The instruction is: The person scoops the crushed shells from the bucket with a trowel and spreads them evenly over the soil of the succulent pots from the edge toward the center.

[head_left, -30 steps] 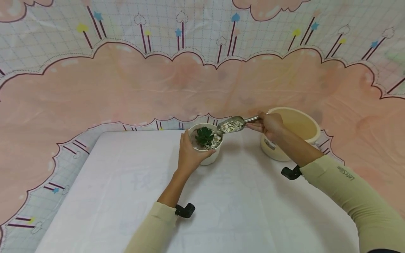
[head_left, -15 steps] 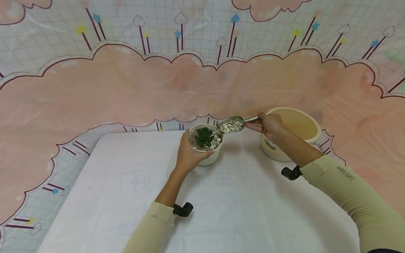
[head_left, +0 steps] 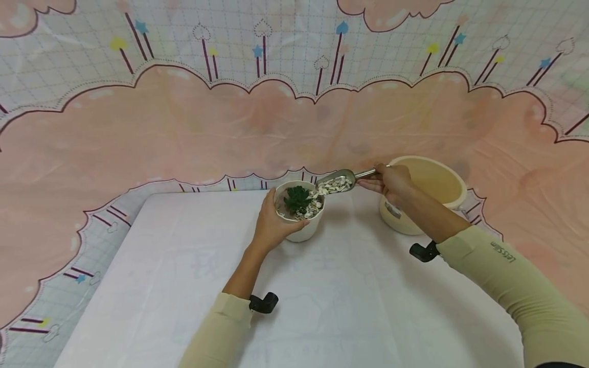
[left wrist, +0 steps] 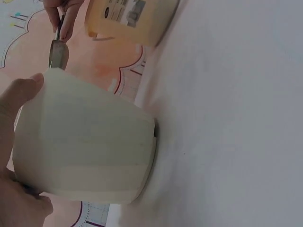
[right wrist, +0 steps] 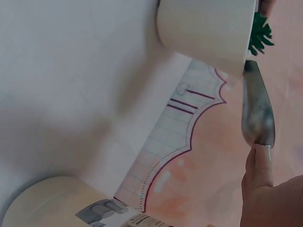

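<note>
My left hand (head_left: 271, 222) grips the near-left side of a white pot (head_left: 303, 232), thumb across the front. A dark green succulent (head_left: 297, 198) grows in the pot, with pale stone chips (head_left: 313, 208) on its right side. My right hand (head_left: 393, 181) pinches the handle of a metal scoop (head_left: 352, 176), whose lip meets the pot's right rim. Pale chips (head_left: 337, 185) lie in the scoop and spill over its lip beside the plant. The right wrist view shows the scoop's underside (right wrist: 258, 104) against the rim; the left wrist view shows the pot's wall (left wrist: 90, 142).
A cream bucket (head_left: 423, 179) with a printed label stands under and behind my right forearm; its contents are not visible. The white tabletop (head_left: 322, 306) ends just behind the pot. A pink patterned cloth (head_left: 230, 117) hangs beyond.
Chips in the scoop have slid toward its lip, and some now fall into the pot's right side. My left forearm has shifted slightly left; the right hand stays nearly in place.
</note>
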The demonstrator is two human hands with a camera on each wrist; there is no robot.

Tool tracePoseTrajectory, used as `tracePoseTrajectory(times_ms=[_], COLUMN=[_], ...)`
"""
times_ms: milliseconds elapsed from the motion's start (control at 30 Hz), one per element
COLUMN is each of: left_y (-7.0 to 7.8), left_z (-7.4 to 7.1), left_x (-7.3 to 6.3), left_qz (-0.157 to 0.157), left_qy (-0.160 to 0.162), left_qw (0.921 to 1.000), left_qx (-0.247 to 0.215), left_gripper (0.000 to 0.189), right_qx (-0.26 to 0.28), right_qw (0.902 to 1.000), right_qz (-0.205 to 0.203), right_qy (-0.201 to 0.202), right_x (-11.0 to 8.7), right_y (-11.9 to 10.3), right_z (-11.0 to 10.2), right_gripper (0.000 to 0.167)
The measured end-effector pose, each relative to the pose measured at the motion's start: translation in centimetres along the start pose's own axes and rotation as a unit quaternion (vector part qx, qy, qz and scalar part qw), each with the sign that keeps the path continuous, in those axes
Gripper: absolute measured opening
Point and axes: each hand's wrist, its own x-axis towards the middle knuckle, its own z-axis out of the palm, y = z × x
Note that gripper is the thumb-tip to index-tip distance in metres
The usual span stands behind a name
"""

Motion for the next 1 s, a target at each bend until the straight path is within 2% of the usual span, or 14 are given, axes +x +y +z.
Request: tracePoseTrajectory(times_ms=[267,367,533,600,700,833,1000], left_y=[0.0,0.5,1.2,1.1,0.8,0.6,0.6], left_z=[-0.8,-0.4,0.9,1.2,1.0,0.4,-0.1], left_x=[0.1,-0.4,-1.2,-1.3,-1.2,-0.9,-0.6], left_qz=[-0.007,-0.015,-0.049,-0.05,-0.032,-0.018,-0.027], left_qy=[-0.042,-0.026,0.028,0.043,0.051,0.031,-0.005], left_qw=[0.999,0.9994,0.9984,0.9977,0.998,0.9994,0.9996], left_qx=[-0.015,-0.017,0.006,0.016,0.018,0.003,0.002], left_gripper=[0.123,0.124,0.13,0.129,0.124,0.123,0.124], right_qx=[0.003,0.002,0.001,0.0,-0.004,-0.002,-0.005], right_qw=[1.0,1.0,1.0,1.0,0.9999,0.9999,0.9998], right_qz=[0.001,0.003,0.007,0.009,0.005,-0.001,-0.002], right_qy=[0.003,0.004,0.002,-0.001,-0.008,-0.016,-0.019], right_x=[0.2,0.2,0.2,0.2,0.2,0.2,0.0], right_y=[-0.1,-0.2,0.0,0.1,0.2,0.2,0.2], right_z=[-0.1,0.0,0.1,0.1,0.2,0.2,0.1], right_gripper=[0.023,0.023,0.023,0.023,0.024,0.025,0.026])
